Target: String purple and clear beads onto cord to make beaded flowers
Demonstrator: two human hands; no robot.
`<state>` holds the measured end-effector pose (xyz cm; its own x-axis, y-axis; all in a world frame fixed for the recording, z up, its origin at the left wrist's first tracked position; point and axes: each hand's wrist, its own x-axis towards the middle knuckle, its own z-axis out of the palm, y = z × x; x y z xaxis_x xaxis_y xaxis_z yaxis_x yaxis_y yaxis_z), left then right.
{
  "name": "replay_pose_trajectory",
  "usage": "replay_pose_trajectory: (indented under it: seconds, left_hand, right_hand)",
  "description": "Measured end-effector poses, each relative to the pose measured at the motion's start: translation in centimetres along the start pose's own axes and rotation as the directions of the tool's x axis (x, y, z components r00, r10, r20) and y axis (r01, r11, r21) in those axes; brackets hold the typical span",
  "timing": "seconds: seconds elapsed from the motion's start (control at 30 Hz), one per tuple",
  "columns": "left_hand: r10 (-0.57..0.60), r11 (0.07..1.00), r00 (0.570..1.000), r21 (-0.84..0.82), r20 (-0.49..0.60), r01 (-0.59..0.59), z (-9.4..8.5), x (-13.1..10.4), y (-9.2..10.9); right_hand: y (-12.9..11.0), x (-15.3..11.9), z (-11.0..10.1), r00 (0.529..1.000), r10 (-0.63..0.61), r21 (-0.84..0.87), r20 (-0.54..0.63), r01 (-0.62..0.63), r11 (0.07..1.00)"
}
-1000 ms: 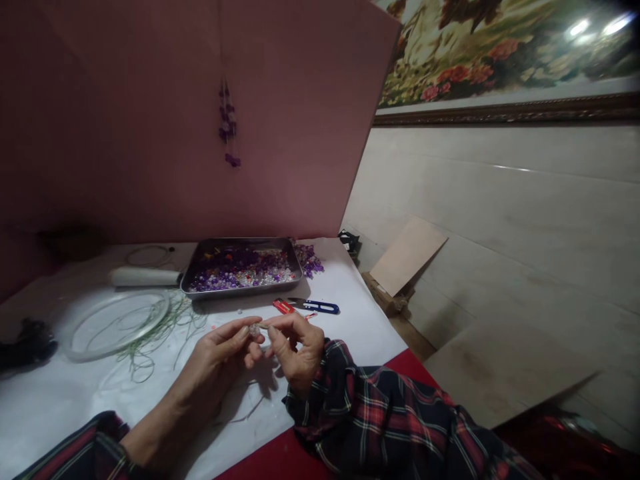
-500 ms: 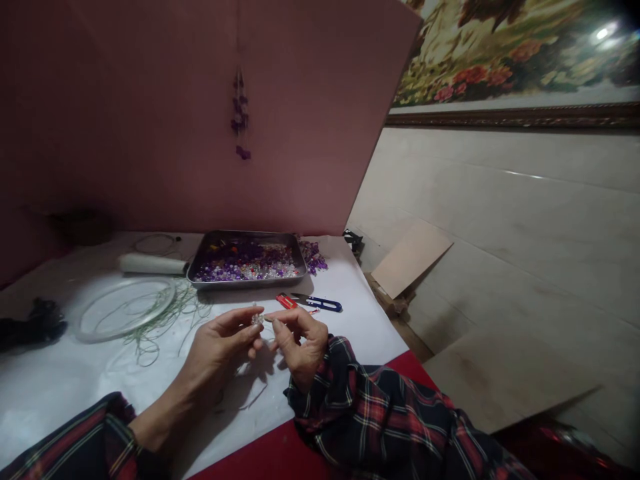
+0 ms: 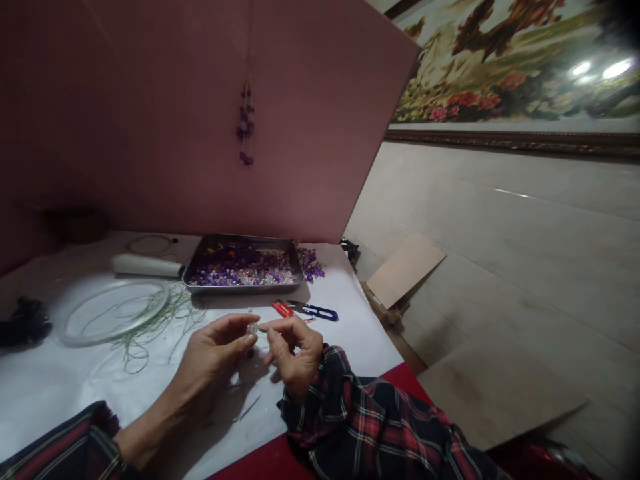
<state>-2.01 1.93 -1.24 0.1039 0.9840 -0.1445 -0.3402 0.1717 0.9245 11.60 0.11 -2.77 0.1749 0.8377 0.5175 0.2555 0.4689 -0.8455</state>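
Between the thumb and fingers of my left hand [image 3: 217, 343] is a small cluster of clear beads [image 3: 253, 329], held just above the white-covered table. Close on its right, my right hand [image 3: 295, 350] has thumb and forefinger pinched together at the cluster's edge. Whatever thin thing lies in that pinch is too small to make out. Beyond the right hand lie a red-handled tool [image 3: 283, 308] and blue thread snips [image 3: 319, 311]. Farther back, a metal tray [image 3: 240, 289] holds many purple, clear and red beads.
Purple beads [image 3: 311, 265] are heaped right of the tray. To the left are tangled green thread [image 3: 145, 327], a clear ring-shaped coil [image 3: 65, 330], a white roll [image 3: 147, 265] and a dark bundle [image 3: 25, 323]. A purple bead string [image 3: 245, 127] hangs against the pink panel [image 3: 175, 120].
The view has shifted slightly, so the scene sits a little lower and the table things a little farther left. Both hands keep nearly the same pose around the bead cluster.
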Motion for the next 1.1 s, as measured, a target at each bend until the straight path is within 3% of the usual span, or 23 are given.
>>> replay_pose_trajectory:
  seconds: [0.17, 0.37, 0.67, 1.1]
  left_hand:
    - [0.016, 1.000, 1.000, 0.001, 0.012, -0.016, 0.09, 0.09, -0.09]
    - [0.073, 0.996, 0.997, 0.041, -0.004, -0.073, 0.15, 0.15, -0.20]
    - [0.105, 0.994, 0.994, -0.028, -0.029, -0.106, 0.47, -0.13, -0.34]
    - [0.072, 0.997, 0.997, -0.021, -0.027, -0.072, 0.13, 0.34, -0.63]
  right_hand:
    - [-0.10, -0.11, 0.24, 0.998, -0.022, 0.033, -0.052, 0.023, 0.999]
    - [-0.16, -0.26, 0.21, 0.999, -0.044, 0.049, -0.009, 0.044, 0.998]
    - [0.02, -0.23, 0.44, 0.999, 0.006, 0.068, -0.038, -0.003, 0.998]
    - [0.22, -0.19, 0.77, 0.996, -0.006, 0.151, -0.092, 0.020, 0.988]
